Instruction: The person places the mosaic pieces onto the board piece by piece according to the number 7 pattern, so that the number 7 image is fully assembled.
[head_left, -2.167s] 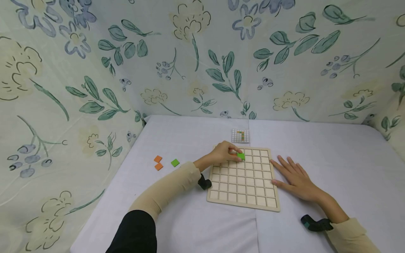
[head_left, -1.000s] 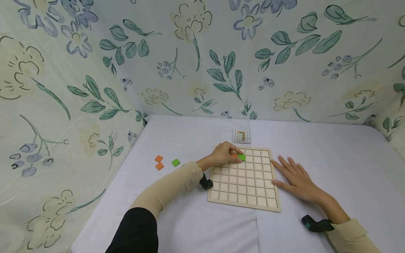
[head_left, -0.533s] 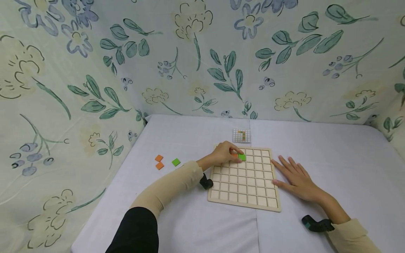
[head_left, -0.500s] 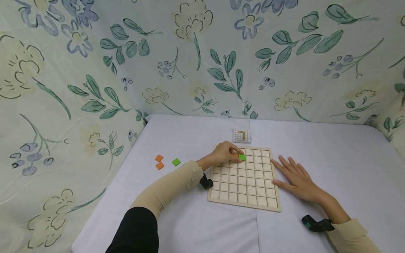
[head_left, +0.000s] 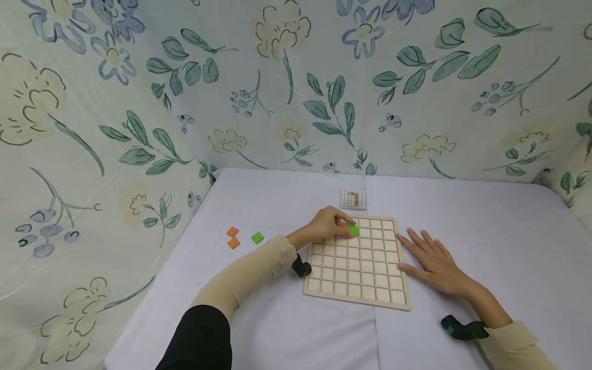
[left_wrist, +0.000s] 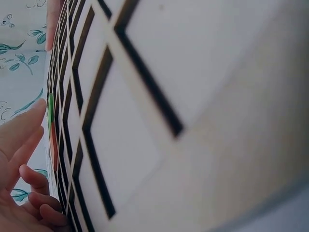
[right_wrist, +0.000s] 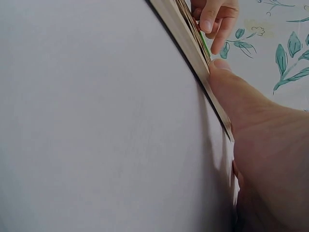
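A wooden grid board (head_left: 355, 276) lies flat on the table. Near its far edge a green square tile (head_left: 353, 230) sits in a cell beside an orange tile (head_left: 344, 227), partly hidden by my left hand (head_left: 326, 223). The thumb and forefinger of that hand stand apart at two sides of the green tile. In the left wrist view a narrow gap shows between the nearest fingertip and the green tile (left_wrist: 50, 108). My right hand (head_left: 431, 261) lies flat on the cloth with fingers spread, thumb and forefinger touching the board's right edge.
Two orange tiles (head_left: 233, 242) and another green tile (head_left: 257, 237) lie loose on the table to the left. A small card (head_left: 353, 199) printed with a coloured grid stands behind the board. White cloth (head_left: 277, 329) covers the table, with a flowered curtain (head_left: 296, 92) behind.
About two seconds ago my left fingers held the green tile a little further back; it now lies in its cell, with the orange tile showing beside it. The right hand has stayed put.
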`<state>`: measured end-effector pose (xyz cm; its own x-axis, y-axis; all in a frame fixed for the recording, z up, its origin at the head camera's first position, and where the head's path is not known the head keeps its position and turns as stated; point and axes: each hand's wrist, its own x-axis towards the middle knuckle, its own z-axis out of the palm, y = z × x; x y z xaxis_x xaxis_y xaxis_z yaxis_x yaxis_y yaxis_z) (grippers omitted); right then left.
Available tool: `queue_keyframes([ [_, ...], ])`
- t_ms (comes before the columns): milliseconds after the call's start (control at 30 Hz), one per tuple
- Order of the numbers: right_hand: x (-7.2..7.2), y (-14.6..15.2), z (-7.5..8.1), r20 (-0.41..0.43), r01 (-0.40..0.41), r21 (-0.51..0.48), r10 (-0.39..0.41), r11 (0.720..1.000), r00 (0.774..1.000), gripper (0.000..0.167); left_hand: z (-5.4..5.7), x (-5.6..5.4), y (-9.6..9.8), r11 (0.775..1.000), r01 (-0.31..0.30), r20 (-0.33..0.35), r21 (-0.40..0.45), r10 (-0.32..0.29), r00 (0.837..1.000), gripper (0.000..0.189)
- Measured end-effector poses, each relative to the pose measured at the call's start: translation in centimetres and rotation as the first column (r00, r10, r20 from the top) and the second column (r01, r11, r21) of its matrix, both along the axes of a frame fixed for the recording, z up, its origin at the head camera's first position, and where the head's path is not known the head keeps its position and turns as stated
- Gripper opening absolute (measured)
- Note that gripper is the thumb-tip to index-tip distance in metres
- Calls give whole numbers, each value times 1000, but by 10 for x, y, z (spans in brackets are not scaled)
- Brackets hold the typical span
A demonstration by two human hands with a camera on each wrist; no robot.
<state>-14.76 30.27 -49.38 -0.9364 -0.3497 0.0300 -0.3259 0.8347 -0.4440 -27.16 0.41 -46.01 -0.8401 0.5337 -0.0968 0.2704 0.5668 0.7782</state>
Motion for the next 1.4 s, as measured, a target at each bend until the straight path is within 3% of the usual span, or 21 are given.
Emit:
queue_keyframes([
  [167, 0, -1, 1, -2, -2, 0, 2, 1000, 1000, 80, 3, -2, -3, 998, -22, 33, 58, 20, 999, 32],
  [400, 0, -1, 0, -14, -3, 1, 3, 1000, 1000, 80, 19, -5, -10, 998, -9, -2, 59, 9, 1000, 30],
  [800, 0, -1, 0, -5, -11, -7, 11, 1000, 1000, 80, 45, -4, -46, 995, -34, -29, 91, 37, 999, 36],
  [1100, -1, -2, 0, -9, -6, -2, 6, 1000, 1000, 80, 50, -4, -77, 991, -95, -38, 94, 99, 994, 41],
  [1400, 0, -2, 0, -12, 0, 0, 0, 1000, 1000, 80, 53, 2, -114, 976, -200, -3, 82, 201, 980, 38],
])
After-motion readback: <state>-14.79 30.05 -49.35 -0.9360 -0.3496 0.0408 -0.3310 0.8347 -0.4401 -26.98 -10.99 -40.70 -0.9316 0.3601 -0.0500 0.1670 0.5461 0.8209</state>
